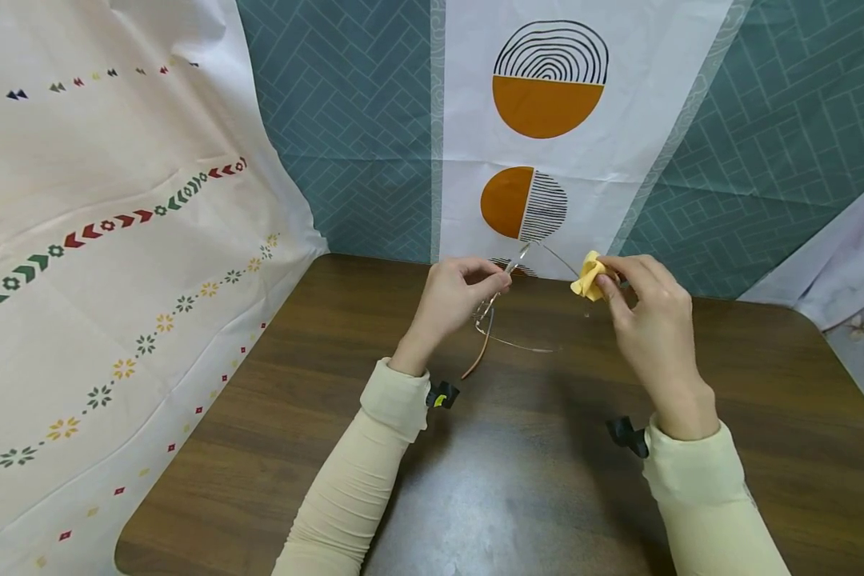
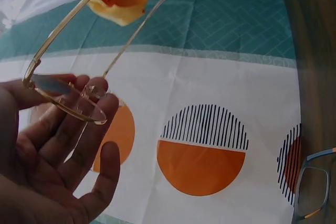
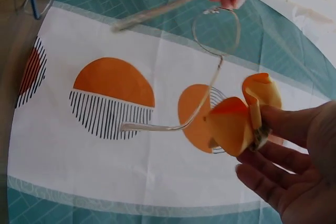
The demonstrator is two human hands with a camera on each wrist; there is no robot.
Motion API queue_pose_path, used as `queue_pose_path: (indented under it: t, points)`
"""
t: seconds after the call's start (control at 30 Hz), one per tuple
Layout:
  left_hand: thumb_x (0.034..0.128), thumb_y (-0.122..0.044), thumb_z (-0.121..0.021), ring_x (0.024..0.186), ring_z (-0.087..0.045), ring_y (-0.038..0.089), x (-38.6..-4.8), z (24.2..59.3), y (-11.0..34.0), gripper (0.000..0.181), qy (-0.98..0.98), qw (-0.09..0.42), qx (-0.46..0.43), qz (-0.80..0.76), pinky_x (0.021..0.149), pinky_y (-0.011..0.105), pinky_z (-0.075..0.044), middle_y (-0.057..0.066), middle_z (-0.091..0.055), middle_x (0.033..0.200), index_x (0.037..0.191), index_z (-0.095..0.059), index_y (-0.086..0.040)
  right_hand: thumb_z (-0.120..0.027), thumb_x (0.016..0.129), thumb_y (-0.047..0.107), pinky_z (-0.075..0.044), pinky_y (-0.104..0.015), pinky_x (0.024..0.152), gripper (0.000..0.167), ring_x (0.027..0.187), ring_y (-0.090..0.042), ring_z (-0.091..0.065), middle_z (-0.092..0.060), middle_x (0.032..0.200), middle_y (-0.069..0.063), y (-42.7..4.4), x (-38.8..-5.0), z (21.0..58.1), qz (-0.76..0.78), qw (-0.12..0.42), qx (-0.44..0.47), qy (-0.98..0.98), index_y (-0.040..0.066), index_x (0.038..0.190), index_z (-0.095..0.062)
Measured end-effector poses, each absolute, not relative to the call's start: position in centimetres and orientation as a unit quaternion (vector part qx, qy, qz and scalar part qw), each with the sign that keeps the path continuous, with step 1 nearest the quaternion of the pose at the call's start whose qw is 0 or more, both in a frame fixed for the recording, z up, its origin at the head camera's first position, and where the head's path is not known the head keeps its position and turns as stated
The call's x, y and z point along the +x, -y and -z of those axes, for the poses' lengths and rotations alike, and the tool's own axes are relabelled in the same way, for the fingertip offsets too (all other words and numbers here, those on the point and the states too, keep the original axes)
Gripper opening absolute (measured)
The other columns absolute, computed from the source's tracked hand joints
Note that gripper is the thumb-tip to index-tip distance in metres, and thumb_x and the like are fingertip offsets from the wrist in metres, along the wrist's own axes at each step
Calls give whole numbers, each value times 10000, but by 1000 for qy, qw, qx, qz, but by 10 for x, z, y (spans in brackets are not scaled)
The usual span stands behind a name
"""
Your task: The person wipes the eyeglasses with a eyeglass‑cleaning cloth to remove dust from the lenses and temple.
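My left hand [image 1: 461, 292] pinches a pair of thin gold-rimmed eyeglasses [image 2: 68, 112] above the table, with thumb and fingertips at a lens. Both temples are unfolded; one reaches toward my right hand [image 1: 651, 312]. That hand grips a crumpled yellow cloth [image 1: 588, 278] between thumb and fingers. In the right wrist view the cloth [image 3: 231, 127] hangs close to a temple, though whether they touch I cannot tell. Behind the held eyeglasses, a second pair of glasses [image 2: 313, 215] with blue and orange on the frame is partly visible, cut off at the left wrist view's edge.
Under both hands lies a dark brown wooden table [image 1: 533, 472]. A teal and white hanging cloth [image 1: 374, 160] with orange half-circles rises behind its far edge. On the left a cream patterned cloth [image 1: 115, 320] drapes along the table's side.
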State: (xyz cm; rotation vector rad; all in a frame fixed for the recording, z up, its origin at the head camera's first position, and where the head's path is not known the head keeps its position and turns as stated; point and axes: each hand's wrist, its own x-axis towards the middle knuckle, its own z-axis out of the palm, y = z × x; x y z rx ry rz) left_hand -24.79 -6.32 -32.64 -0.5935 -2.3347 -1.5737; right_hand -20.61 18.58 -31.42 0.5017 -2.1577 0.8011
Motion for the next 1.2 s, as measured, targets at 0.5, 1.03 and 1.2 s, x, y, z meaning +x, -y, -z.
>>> queue_pose_path:
  t: [0.5, 1.03, 1.2]
  points:
    - [975, -225, -749, 770, -591, 68, -237, 323, 53, 102, 847, 105, -294, 430, 728, 245, -490, -91, -717, 824, 924, -807, -158, -746, 932, -33, -497, -505, 817, 214, 943, -388, -625, -683, 1028, -213, -171, -221, 332, -311, 381, 215, 844, -73, 1141, -718]
    - [975, -215, -758, 683, -553, 93, -237, 321, 52, 107, 831, 132, -302, 448, 651, 241, -458, -62, -740, 868, 962, -821, -130, -722, 948, -22, -459, -458, 737, 142, 830, -377, -577, -645, 911, -227, -167, -223, 337, -310, 405, 179, 841, -110, 1054, -688]
    - [967, -187, -766, 767, -629, 69, -238, 322, 54, 101, 812, 145, -295, 483, 724, 236, -509, -42, -764, 899, 963, -821, -103, -725, 948, -20, -448, -484, 765, 140, 826, -390, -564, -648, 912, -232, -169, -222, 336, -307, 410, 181, 840, -112, 1048, -691]
